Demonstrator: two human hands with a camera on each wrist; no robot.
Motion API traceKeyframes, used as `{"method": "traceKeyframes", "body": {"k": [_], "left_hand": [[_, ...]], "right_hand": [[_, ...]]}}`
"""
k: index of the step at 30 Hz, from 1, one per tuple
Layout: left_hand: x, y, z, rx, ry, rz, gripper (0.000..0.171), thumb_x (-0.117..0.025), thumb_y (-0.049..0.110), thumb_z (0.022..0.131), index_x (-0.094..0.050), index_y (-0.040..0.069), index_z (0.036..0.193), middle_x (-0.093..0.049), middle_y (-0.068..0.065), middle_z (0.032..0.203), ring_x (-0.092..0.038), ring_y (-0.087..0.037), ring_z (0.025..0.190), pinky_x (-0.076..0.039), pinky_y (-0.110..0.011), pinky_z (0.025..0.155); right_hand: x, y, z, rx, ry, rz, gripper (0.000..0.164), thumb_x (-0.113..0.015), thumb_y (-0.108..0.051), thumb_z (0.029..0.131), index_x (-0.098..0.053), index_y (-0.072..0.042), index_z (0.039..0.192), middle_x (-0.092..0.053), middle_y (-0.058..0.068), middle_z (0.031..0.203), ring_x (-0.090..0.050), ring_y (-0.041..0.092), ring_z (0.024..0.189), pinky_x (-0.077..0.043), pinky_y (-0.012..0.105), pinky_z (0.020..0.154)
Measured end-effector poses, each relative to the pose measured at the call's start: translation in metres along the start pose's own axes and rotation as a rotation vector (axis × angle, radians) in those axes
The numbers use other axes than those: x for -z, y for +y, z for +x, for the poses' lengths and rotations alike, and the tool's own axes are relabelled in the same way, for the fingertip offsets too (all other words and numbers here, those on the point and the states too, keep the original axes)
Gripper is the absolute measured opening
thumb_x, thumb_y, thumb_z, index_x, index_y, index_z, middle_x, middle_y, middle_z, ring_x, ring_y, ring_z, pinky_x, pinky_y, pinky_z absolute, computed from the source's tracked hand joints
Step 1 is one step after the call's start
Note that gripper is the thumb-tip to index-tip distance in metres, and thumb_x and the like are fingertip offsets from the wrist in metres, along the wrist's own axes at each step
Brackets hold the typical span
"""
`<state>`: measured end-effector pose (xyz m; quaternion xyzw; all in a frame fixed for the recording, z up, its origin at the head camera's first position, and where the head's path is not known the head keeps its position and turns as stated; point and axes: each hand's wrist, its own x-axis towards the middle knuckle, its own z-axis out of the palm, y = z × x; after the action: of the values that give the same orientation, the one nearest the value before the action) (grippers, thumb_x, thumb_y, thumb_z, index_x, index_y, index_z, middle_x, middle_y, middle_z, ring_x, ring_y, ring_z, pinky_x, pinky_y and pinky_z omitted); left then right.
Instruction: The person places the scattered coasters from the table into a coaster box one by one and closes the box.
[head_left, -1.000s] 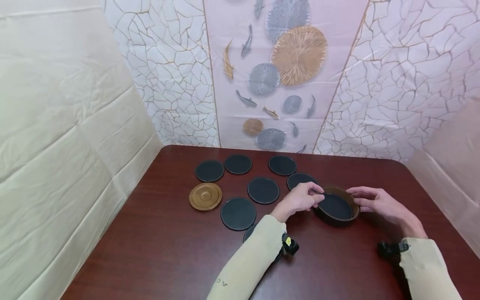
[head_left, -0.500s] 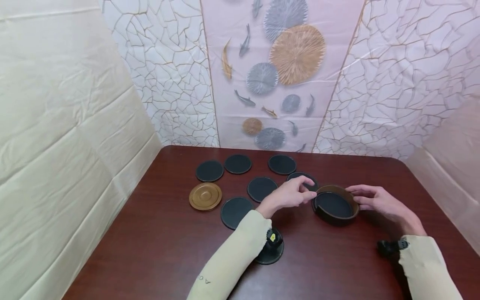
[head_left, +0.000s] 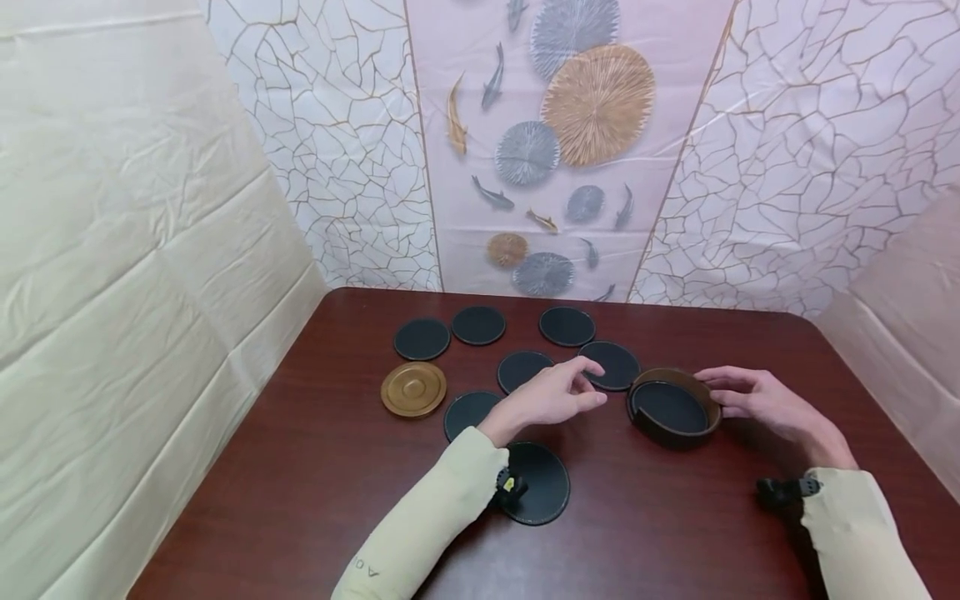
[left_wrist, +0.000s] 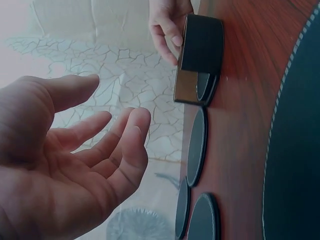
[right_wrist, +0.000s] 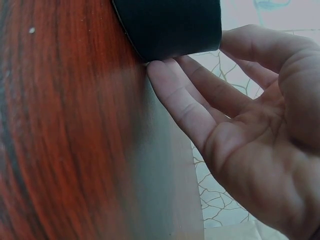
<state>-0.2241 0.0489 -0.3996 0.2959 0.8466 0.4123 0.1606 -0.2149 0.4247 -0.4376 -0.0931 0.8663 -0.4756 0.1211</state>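
A round dark coaster holder (head_left: 678,439) with a brown inner wall stands on the table, a black coaster (head_left: 667,407) lying inside it. A gap in its wall faces left. My right hand (head_left: 765,408) grips the holder's right rim; in the right wrist view, several fingers (right_wrist: 185,102) meet the outer wall while the thumb reaches the rim. Left of the holder, my left hand (head_left: 547,396) hovers with fingers loosely bent and nothing in it. A black coaster (head_left: 610,365) lies behind it, and a stitched-edge coaster (head_left: 543,492) is partly under my left wrist camera.
Other black coasters lie flat, such as the back-left coaster (head_left: 422,338) and the back-middle coaster (head_left: 567,326). A gold-brown ringed disc (head_left: 413,389) sits at the left. The dark red wooden table (head_left: 285,500) ends at a patterned backdrop (head_left: 360,167).
My left hand has released the coaster in the holder and drawn back to the left, uncovering the near coaster and the one beside the holder. My right hand stays at the holder.
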Motion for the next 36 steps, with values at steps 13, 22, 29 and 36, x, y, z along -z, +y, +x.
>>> {"method": "traceKeyframes", "body": {"k": [13, 22, 29, 36], "left_hand": [[0.016, -0.017, -0.021, -0.039, -0.041, 0.075, 0.039, -0.063, 0.034, 0.096, -0.052, 0.021, 0.132, -0.065, 0.006, 0.102, -0.061, -0.004, 0.086, -0.051, -0.021, 0.075], [0.025, -0.034, -0.046, -0.070, -0.093, 0.178, 0.045, -0.064, 0.034, 0.096, -0.052, 0.013, 0.134, -0.065, 0.007, 0.100, -0.059, -0.003, 0.080, -0.049, -0.019, 0.074], [0.033, -0.040, -0.062, -0.060, -0.160, 0.301, 0.044, -0.063, 0.036, 0.096, -0.055, 0.015, 0.133, -0.061, 0.010, 0.092, -0.056, -0.003, 0.073, -0.047, -0.019, 0.070], [0.033, -0.043, -0.061, -0.036, -0.212, 0.298, 0.041, -0.065, 0.034, 0.095, -0.056, 0.014, 0.130, -0.061, 0.007, 0.090, -0.057, -0.004, 0.073, -0.048, -0.020, 0.069]], "right_hand": [[0.003, -0.003, 0.001, -0.025, 0.011, -0.019, 0.048, -0.062, -0.022, 0.097, -0.050, -0.001, 0.138, -0.058, 0.020, 0.131, -0.069, 0.013, 0.095, -0.059, 0.028, 0.078], [0.003, -0.005, 0.000, -0.037, 0.003, -0.018, 0.050, -0.062, -0.024, 0.097, -0.049, -0.002, 0.140, -0.051, 0.029, 0.137, -0.068, 0.010, 0.097, -0.058, 0.026, 0.080], [-0.001, -0.001, -0.001, -0.033, 0.006, -0.018, 0.048, -0.063, -0.025, 0.097, -0.051, -0.003, 0.138, -0.056, 0.025, 0.132, -0.069, 0.015, 0.090, -0.059, 0.030, 0.077], [0.001, 0.001, 0.002, -0.026, 0.007, 0.000, 0.048, -0.063, -0.023, 0.097, -0.050, -0.001, 0.138, -0.057, 0.026, 0.131, -0.070, 0.016, 0.092, -0.059, 0.030, 0.078]]}}
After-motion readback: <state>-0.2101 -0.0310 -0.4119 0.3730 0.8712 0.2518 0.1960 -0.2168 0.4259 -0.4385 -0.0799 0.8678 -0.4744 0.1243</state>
